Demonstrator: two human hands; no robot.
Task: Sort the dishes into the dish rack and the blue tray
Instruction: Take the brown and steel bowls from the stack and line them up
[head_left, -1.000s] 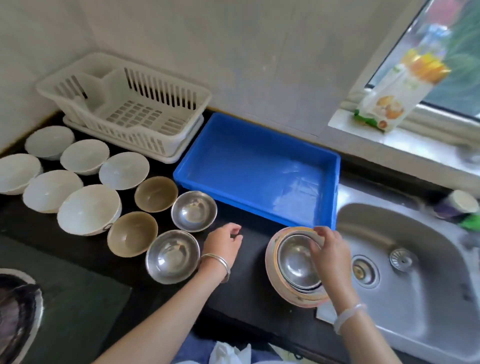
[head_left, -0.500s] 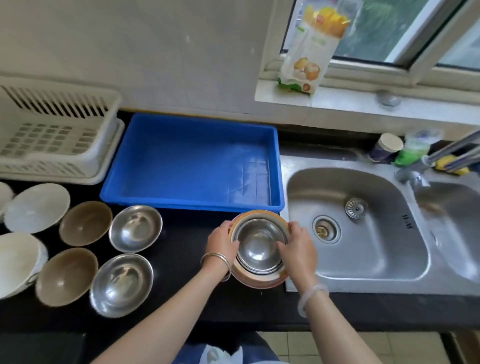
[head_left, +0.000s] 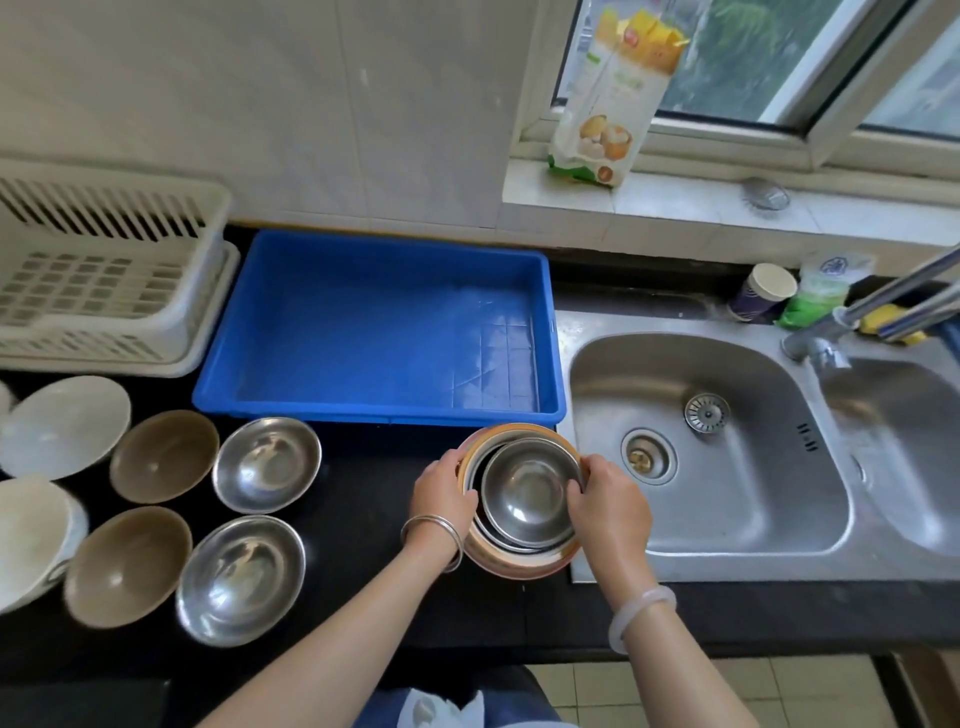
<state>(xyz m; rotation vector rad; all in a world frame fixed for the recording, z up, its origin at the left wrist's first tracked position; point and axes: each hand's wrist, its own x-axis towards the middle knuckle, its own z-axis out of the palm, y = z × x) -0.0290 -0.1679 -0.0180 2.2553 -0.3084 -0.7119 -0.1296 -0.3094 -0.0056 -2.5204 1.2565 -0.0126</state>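
Head view: left hand (head_left: 445, 491) has joined right hand (head_left: 609, 501), both closed on the bowl stack (head_left: 522, 501); lifting seems imminent, blue tray (head_left: 311, 410) empty.

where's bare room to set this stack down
Blue tray holds nothing. Dish rack floor looks bare. A counter strip lies free between the steel bowls and the left hand. The counter's left end is crowded with bowls.
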